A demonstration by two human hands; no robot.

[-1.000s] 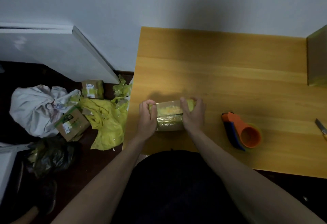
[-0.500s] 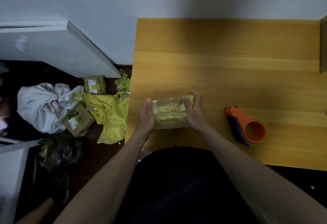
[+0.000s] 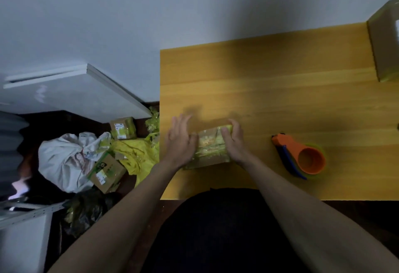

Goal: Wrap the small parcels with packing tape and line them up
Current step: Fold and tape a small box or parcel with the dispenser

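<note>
Bracketing the taped parcel at centre frame, both hands work close: the left hand lies flat, fingers straight, against its left end; the right hand curls over the right end, gripping. Its long axis runs left to right on the surface. An orange tape dispenser waits right, nearer the right hand.

Bare table behind and to the far right of the parcel, open up to the wall. Right side partly blocked by orange tape dispenser, well apart from the parcel. Large cardboard box at far right corner. Left table edge just beside left hand.
</note>
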